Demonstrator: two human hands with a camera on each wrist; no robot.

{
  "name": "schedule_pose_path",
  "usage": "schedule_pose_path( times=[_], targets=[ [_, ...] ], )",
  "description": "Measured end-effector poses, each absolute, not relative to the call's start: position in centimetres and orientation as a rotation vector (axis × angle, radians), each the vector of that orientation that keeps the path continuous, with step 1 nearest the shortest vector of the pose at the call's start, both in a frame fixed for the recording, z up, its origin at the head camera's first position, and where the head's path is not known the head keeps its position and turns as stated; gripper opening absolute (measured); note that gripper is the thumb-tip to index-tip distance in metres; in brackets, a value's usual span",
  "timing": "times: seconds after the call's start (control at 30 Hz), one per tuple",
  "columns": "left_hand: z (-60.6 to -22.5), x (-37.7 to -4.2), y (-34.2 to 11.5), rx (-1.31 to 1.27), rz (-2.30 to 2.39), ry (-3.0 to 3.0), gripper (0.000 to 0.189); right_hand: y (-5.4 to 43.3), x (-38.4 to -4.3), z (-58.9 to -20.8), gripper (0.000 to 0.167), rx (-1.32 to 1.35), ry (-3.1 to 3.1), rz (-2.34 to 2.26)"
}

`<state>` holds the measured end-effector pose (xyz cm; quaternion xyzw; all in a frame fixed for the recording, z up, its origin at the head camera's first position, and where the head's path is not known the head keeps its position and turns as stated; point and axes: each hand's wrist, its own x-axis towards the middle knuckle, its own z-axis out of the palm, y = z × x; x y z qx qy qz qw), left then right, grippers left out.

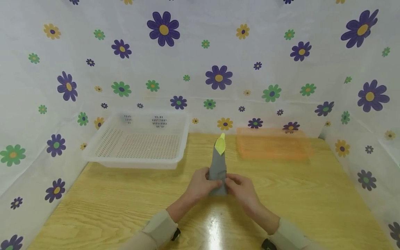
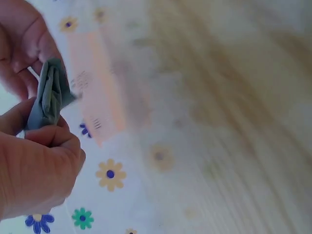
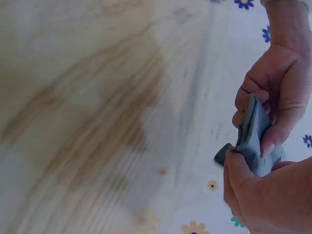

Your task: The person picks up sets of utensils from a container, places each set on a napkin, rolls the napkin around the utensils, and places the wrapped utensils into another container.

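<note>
Between the hands stands a grey folded cloth point(image 1: 218, 165), narrow at the top and wider below, just over the table. From its upper end shows a bright yellow oval piece point(image 1: 220, 145) with a thin tip. My left hand point(image 1: 200, 184) pinches the cloth's lower left side, thumb across its front. At the lower right edge, my right hand point(image 1: 245, 192) pinches it between thumb and fingers. The left wrist view shows stacked folds at the end of the cloth point(image 2: 48, 95). In the right wrist view, a small flap of the cloth point(image 3: 256, 141) sticks out by the right fingertips.
A white perforated plastic basket point(image 1: 140, 161) stands at the back left of the wooden table point(image 1: 103, 205). Toward the back right sits a shallow translucent orange basket point(image 1: 272, 154). White sheeting with printed flowers point(image 1: 193, 59) walls the back and both sides.
</note>
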<state>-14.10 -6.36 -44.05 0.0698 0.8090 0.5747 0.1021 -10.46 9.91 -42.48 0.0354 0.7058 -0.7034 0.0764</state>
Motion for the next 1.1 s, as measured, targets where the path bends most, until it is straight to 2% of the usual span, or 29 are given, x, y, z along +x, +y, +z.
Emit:
schedule_pose_path(
  times=[0.4, 0.87, 1.1],
  targets=[
    [-43.2, -13.4, -4.9, 0.274, 1.842, 2.352, 0.037, 11.2, -11.2, -42.7, 0.031, -0.014, 2.173, -2.047],
    [-43.4, -14.1, -5.5, 0.293, 1.801, 2.225, 0.048, 12.6, -11.7, -42.8, 0.039, -0.328, 1.991, -1.941],
    [-43.2, -14.2, -5.6, 0.304, 1.82, 2.169, 0.049, 12.6, -11.9, -42.4, 0.038, -0.261, 2.187, -1.886]
  ],
)
